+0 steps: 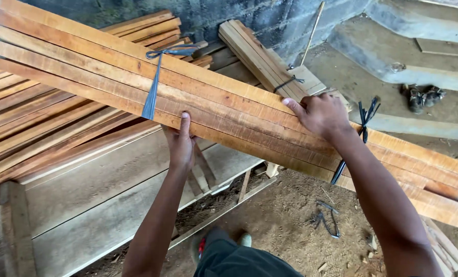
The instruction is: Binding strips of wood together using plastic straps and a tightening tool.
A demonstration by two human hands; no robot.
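Observation:
A bundle of long reddish wooden slats (224, 110) runs diagonally from upper left to lower right, tied with a blue strap (152, 87) near the left and a black strap (362, 128) near the right. My left hand (180, 143) grips the bundle from underneath at its near edge, thumb pressed on the top face. My right hand (319, 115) lies over the top of the bundle, fingers curled across the slats toward the far edge.
More slats (39, 128) are stacked at the left on a grey plank bench (100, 200). Another tied bundle (262, 59) leans at a block wall. Black straps (326, 218) lie on the dirt floor. A pair of shoes (421, 97) sits by concrete steps.

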